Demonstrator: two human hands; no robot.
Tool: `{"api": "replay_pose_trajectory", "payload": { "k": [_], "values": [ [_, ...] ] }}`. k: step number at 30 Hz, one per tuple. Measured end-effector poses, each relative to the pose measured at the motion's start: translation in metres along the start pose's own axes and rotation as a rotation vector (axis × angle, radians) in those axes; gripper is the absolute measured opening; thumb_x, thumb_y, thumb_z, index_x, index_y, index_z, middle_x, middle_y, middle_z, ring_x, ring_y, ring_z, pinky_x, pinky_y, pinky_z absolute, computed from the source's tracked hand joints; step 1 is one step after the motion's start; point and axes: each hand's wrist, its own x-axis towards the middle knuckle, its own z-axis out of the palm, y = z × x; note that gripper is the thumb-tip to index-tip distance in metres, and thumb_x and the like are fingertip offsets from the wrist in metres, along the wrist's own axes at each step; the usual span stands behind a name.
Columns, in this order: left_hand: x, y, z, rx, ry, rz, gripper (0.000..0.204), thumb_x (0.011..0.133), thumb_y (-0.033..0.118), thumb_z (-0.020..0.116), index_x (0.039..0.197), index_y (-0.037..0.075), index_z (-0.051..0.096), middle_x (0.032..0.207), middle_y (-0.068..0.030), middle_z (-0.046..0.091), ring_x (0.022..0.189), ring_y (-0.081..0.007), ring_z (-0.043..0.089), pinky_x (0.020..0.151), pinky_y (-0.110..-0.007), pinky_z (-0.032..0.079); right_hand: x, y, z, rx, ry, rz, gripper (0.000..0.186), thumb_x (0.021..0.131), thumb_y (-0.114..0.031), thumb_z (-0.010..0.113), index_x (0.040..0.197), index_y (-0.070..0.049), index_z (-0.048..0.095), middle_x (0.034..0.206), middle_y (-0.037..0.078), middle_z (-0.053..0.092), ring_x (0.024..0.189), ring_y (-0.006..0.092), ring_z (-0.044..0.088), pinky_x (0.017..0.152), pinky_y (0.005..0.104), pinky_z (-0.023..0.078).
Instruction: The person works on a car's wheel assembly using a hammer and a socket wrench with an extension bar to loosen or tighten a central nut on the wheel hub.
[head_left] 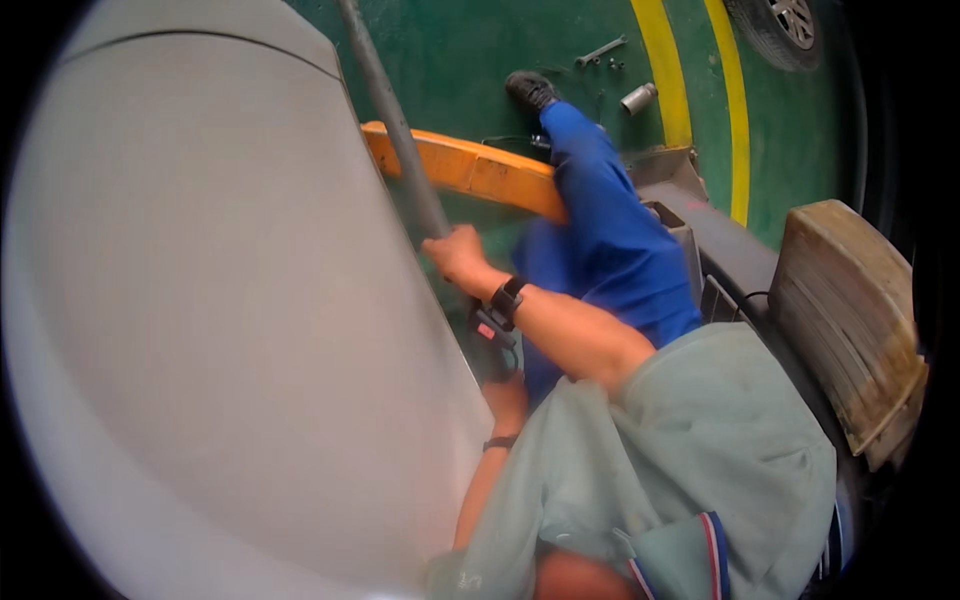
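Note:
A long grey metal pole (pixel 395 115) slants from the top edge down beside a large pale, smooth panel (pixel 230 280). My right hand (pixel 462 258), with a black band at the wrist, is closed around it. Lower down, my left hand (pixel 508 398) is closed at the pole's dark lower end, its fingers partly hidden. A small black device with a red mark (pixel 490 328) sits between my hands, next to the pole. Behind the pole passes an orange metal arm (pixel 465 165), reaching to my blue-trousered leg (pixel 605 190).
On the green floor lie a wrench (pixel 600 50), several small parts, and a silver cylinder (pixel 638 98). Yellow lines (pixel 662 75) run across the floor toward a car wheel (pixel 785 30). At the right stands a worn brown box-like object (pixel 845 310).

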Motion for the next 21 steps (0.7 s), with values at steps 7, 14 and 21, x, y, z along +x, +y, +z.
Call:
{"api": "replay_pose_trajectory", "payload": {
  "k": [7,14,21],
  "values": [
    [0.017,-0.007,0.014,0.107,0.07,0.101,0.018,0.075,0.013,0.062,0.067,-0.003,0.063,0.062,-0.0219,0.062,0.062,-0.0381,0.064,0.055,-0.044,0.047,0.013,0.002,0.0,0.089,-0.051,-0.02,0.03,0.071,-0.019,0.066,0.08,0.009,0.058,0.062,0.013,0.059,0.05,0.0219,0.059,0.044,0.0341,0.047],
    [0.033,-0.016,0.027,0.189,0.067,0.175,0.02,0.076,0.014,0.06,0.067,-0.003,0.063,0.064,-0.0228,0.062,0.065,-0.0384,0.066,0.057,-0.046,0.048,0.025,0.01,0.0,0.098,-0.042,-0.042,0.03,0.071,-0.019,0.066,0.079,0.008,0.058,0.06,0.012,0.058,0.048,0.0213,0.058,0.044,0.035,0.046],
    [0.034,-0.004,0.035,0.067,0.018,0.012,0.022,0.072,0.014,0.063,0.075,-0.008,0.063,0.071,-0.0258,0.064,0.07,-0.0402,0.065,0.062,-0.045,0.048,0.029,0.007,-0.005,0.062,-0.036,-0.08,0.029,0.071,-0.02,0.066,0.076,0.007,0.058,0.058,0.01,0.057,0.047,0.0205,0.057,0.043,0.0357,0.045]
  ]
}}
